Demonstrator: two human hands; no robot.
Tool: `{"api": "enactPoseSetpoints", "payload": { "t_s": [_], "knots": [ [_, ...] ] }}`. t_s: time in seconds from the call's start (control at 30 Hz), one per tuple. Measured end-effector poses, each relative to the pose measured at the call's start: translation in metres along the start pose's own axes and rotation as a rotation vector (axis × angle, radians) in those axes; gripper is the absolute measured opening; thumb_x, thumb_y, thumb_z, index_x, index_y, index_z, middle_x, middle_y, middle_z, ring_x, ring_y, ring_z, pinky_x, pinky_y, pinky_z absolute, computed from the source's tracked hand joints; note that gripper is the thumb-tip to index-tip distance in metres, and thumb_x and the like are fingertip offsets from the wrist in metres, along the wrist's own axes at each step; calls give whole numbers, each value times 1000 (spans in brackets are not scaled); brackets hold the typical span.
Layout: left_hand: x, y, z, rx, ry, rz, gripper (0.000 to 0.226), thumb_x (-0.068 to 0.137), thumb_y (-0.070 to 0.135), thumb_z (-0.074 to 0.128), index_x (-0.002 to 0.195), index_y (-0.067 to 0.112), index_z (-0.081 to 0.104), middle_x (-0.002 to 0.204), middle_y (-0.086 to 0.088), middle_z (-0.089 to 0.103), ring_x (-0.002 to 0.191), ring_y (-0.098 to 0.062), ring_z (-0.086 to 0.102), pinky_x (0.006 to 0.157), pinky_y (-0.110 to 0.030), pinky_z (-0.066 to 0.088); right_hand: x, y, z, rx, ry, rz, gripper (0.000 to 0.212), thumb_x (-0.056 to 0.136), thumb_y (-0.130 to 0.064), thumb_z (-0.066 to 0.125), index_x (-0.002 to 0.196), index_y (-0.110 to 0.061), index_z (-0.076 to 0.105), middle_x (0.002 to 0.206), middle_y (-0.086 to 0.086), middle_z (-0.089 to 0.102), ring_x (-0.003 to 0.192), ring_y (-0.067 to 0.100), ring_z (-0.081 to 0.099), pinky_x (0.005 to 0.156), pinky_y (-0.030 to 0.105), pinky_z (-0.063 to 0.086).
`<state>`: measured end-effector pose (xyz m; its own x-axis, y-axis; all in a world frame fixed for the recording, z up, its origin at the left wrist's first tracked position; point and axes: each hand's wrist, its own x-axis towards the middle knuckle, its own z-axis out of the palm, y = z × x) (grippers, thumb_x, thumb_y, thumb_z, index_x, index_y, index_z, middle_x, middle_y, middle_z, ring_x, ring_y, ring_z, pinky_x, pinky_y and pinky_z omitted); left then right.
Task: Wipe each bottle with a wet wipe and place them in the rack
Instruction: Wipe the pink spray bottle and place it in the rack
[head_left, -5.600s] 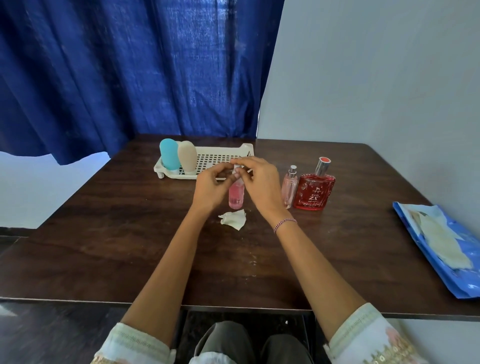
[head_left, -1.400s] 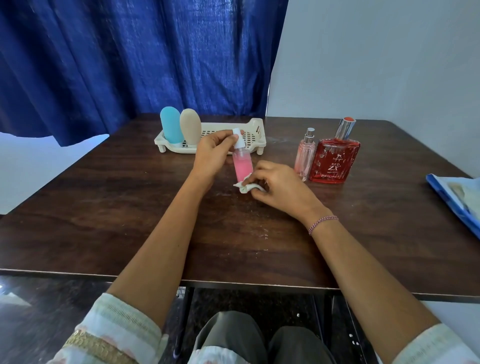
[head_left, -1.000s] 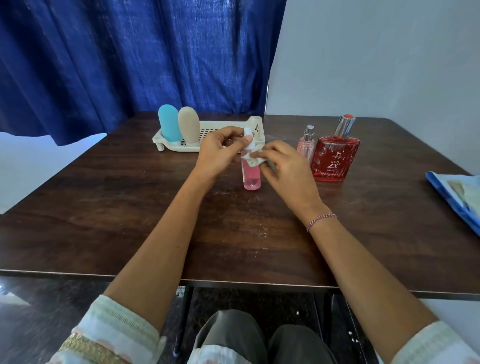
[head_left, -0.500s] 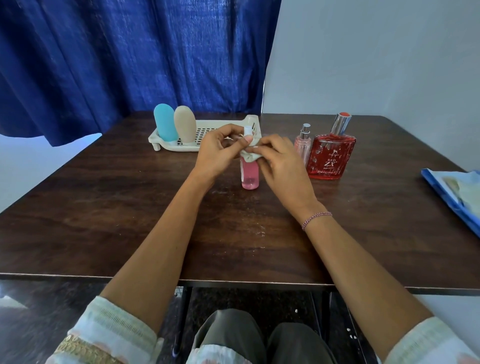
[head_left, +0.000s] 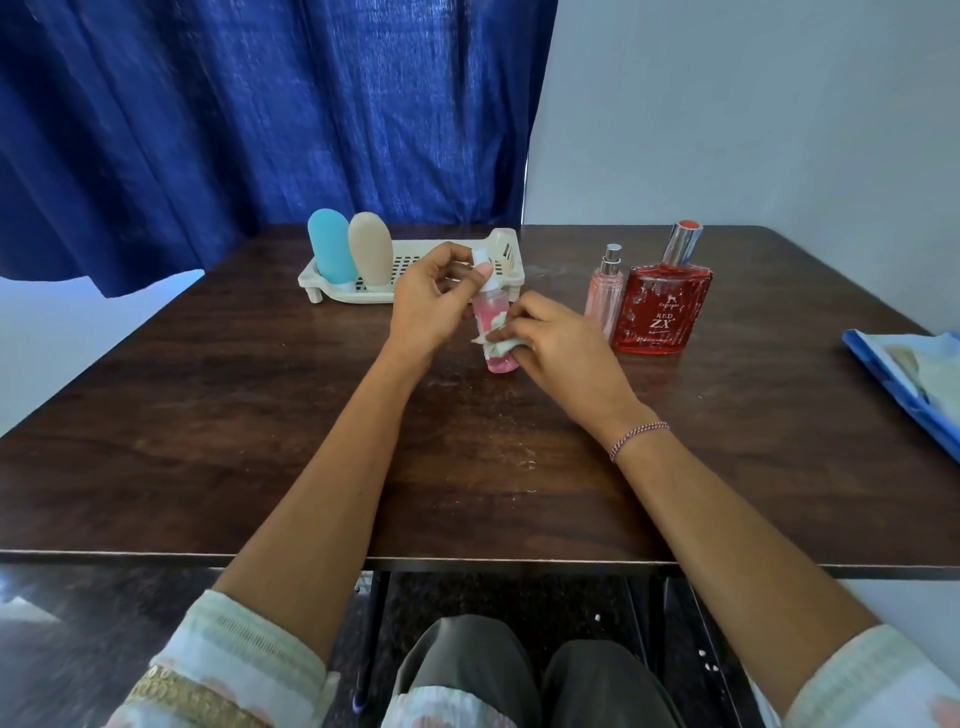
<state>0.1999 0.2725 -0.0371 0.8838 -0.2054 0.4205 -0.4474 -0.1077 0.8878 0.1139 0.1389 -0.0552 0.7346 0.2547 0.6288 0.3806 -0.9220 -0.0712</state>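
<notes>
A small pink spray bottle (head_left: 492, 317) stands on the dark wooden table (head_left: 260, 426). My left hand (head_left: 431, 301) pinches its white top. My right hand (head_left: 558, 345) presses a crumpled wet wipe (head_left: 492, 336) against the bottle's lower body. Behind them sits a cream plastic rack (head_left: 415, 278) holding a blue bottle (head_left: 330, 252) and a beige bottle (head_left: 370, 248) upright at its left end. To the right stand a slim pale pink spray bottle (head_left: 605, 291) and a square red perfume bottle (head_left: 661, 306).
A blue wet-wipe pack (head_left: 914, 379) lies open at the table's right edge. A blue curtain (head_left: 260, 114) hangs behind the table and a pale wall stands to the right. My knees show below the near table edge.
My right hand picked the wipe off the table, brought it to the bottle's top, and has now slid it down to the lower body. My left hand keeps hold of the top.
</notes>
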Motion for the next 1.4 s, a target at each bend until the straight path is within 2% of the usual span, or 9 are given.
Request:
{"api": "enactPoseSetpoints", "payload": {
  "t_s": [0.2, 0.3, 0.53, 0.67, 0.8, 0.9, 1.1, 1.3, 1.4],
  "knots": [
    [-1, -1, 1, -1, -35, 15, 18, 84, 27, 70, 95, 17, 60, 84, -10, 72, 82, -26, 69, 80, -48, 56, 5, -6, 1, -45, 144, 50, 19, 77, -8, 70, 95, -4, 69, 99, 9, 60, 95, 22, 55, 76, 26, 48],
    [-1, -2, 1, 30, -14, 30, 14, 84, 31, 69, 87, 28, 56, 80, -8, 72, 78, -27, 70, 75, -51, 56, 4, -5, 1, -8, 101, 58, 18, 77, -7, 70, 95, -3, 70, 97, 9, 59, 90, 22, 58, 74, 26, 48],
    [3, -6, -1, 47, 27, -13, 13, 90, 30, 62, 90, 25, 50, 91, -6, 71, 83, -18, 69, 77, -46, 57, 1, 0, 4, 56, -75, 80, 25, 78, -18, 72, 103, -13, 71, 99, 4, 56, 84, 17, 58, 72, 30, 51],
    [7, -13, -1, 34, 37, -41, 7, 92, 31, 58, 92, 27, 53, 94, -6, 69, 90, -22, 66, 84, -48, 54, 1, 2, 7, 89, -141, 100, 23, 78, -17, 73, 101, -14, 72, 93, 3, 55, 80, 17, 57, 69, 29, 47],
    [8, -15, -1, 19, 33, -75, 24, 96, 30, 51, 111, 13, 59, 106, -5, 67, 96, -16, 63, 86, -37, 51, 1, 3, 8, 68, -187, 114, 24, 80, -18, 72, 103, -14, 71, 96, 1, 55, 84, 18, 58, 69, 21, 39],
    [9, -15, 0, -3, 25, -111, 27, 100, 24, 43, 120, 12, 56, 112, 1, 63, 103, -12, 60, 94, -34, 50, 1, 3, 7, 81, -187, 113, 24, 80, -18, 71, 103, -15, 71, 98, 3, 56, 85, 19, 59, 72, 27, 47],
    [9, -17, 0, 93, 29, -92, 19, 98, 34, 45, 106, 18, 55, 104, 5, 62, 97, -11, 62, 92, -39, 52, 1, 4, 5, 95, -166, 111, 24, 81, -17, 69, 105, -15, 70, 99, 4, 55, 87, 18, 57, 75, 31, 50],
    [6, -12, 1, 118, 40, -5, 19, 96, 35, 49, 93, 15, 50, 95, 2, 59, 85, -6, 58, 71, -19, 53, 1, 1, 5, 104, -107, 88, 24, 82, -17, 69, 105, -12, 70, 98, 4, 55, 85, 16, 57, 74, 31, 51],
    [5, -12, 1, 104, 37, 33, 21, 92, 39, 56, 81, 23, 47, 88, -4, 58, 87, -15, 61, 74, -38, 57, 2, 1, 6, 150, -37, 91, 22, 81, -15, 70, 102, -9, 70, 96, 4, 56, 83, 10, 54, 73, 25, 50]
  ]
}}
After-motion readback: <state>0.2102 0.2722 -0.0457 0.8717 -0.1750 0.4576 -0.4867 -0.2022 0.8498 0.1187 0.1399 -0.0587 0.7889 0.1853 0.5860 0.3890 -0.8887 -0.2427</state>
